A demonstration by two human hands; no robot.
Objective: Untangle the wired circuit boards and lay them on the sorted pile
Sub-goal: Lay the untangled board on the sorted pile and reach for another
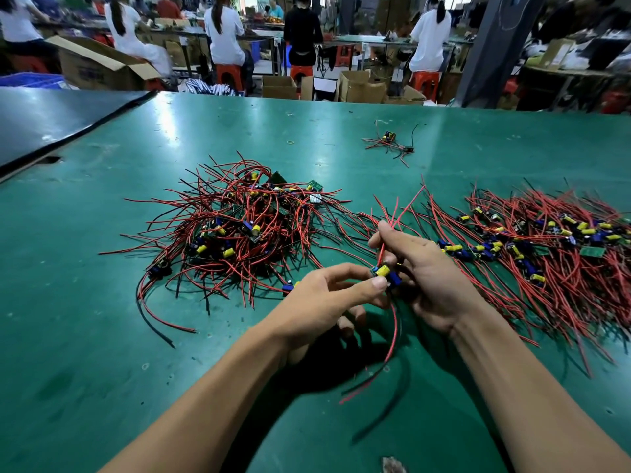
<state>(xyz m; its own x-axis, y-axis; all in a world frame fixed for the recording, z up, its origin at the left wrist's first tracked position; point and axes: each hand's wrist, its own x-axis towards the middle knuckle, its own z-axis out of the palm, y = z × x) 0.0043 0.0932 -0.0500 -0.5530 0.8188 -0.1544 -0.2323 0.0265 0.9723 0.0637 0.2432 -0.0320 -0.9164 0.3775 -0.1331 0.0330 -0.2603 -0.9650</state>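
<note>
Sam: Green table (102, 336) all around, and far behind it people sit on red stools by brown boxes. What do the hands do?

Lee: They hold one little circuit board (387, 273) up over the table, near the front, between the two heaps. The left hand (327, 295) pinches the board with thumb and finger. The right hand (433, 278) has its fingers curled round a red wire just above the board.

Sam: How do you do it well?

Lee: I think you hold the board steady and slide the other hand along each wire so it comes out straight. Pull slowly, or a wire could snap off. The loose wires (392, 336) hang down under the hands, one red and one black, and they look free.

Sam: Where does it go then?

Lee: On the sorted pile (546, 247) at the right, where boards lie in a row. Lay it the same way.

Sam: What is in the way?

Lee: The tangled heap (239, 227) sits at the left, and some of its red wires reach close to the hands. They could catch. A small bunch (389, 143) and a yellow rubber band (290, 142) lie far back, well apart.
</note>
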